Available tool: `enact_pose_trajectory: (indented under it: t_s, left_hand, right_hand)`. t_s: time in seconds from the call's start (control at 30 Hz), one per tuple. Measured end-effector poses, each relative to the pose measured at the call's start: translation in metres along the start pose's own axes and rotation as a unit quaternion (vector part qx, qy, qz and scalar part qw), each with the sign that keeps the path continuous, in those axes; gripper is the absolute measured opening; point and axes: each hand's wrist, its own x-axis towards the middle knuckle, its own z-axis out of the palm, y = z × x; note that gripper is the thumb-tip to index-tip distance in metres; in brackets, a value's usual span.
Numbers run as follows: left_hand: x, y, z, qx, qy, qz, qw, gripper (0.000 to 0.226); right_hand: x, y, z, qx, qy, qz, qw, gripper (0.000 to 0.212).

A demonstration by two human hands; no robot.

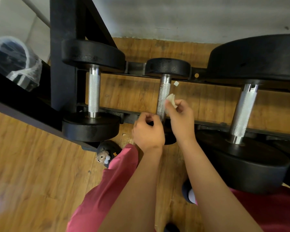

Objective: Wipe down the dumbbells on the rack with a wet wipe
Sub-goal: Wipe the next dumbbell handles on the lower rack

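The middle dumbbell (164,88) lies on the rack (62,64), its bar pointing away from the person. The right hand (180,118) pinches the wipe (172,99) against the bar. The left hand (147,132) is curled; I cannot tell if it holds anything.

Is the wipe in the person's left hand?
No, the right hand pinches the wet wipe beside the handle of the middle dumbbell, and the left hand shows no wipe.
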Motion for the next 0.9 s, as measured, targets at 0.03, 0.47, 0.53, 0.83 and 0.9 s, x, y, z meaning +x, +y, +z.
enact_pose_trajectory:
  t_s: [0.03, 0.47, 0.53, 0.83, 0.9]
  left_hand:
    - [0.000, 0.000, 0.000, 0.000, 0.001, 0.000, 1.000, 0.018]
    - [-0.001, -0.001, 0.000, -0.003, 0.001, 0.007, 1.000, 0.019]
    - [0.000, -0.001, 0.000, -0.004, 0.000, 0.004, 1.000, 0.019]
    - [0.000, 0.000, 0.000, -0.003, 0.002, 0.003, 1.000, 0.019]
    - [0.000, 0.000, -0.001, -0.003, 0.001, -0.001, 1.000, 0.019]
  right_hand:
    - [-0.003, 0.001, 0.000, 0.024, 0.002, 0.005, 1.000, 0.031]
    - [0.004, -0.005, 0.002, 0.060, -0.037, 0.054, 0.996, 0.010]
    - [0.005, -0.003, 0.000, 0.060, 0.012, 0.050, 0.997, 0.005]
    - [-0.005, -0.008, -0.002, 0.078, -0.003, 0.105, 0.991, 0.024]
    - [-0.007, -0.012, -0.003, 0.126, 0.010, 0.142, 0.982, 0.022]
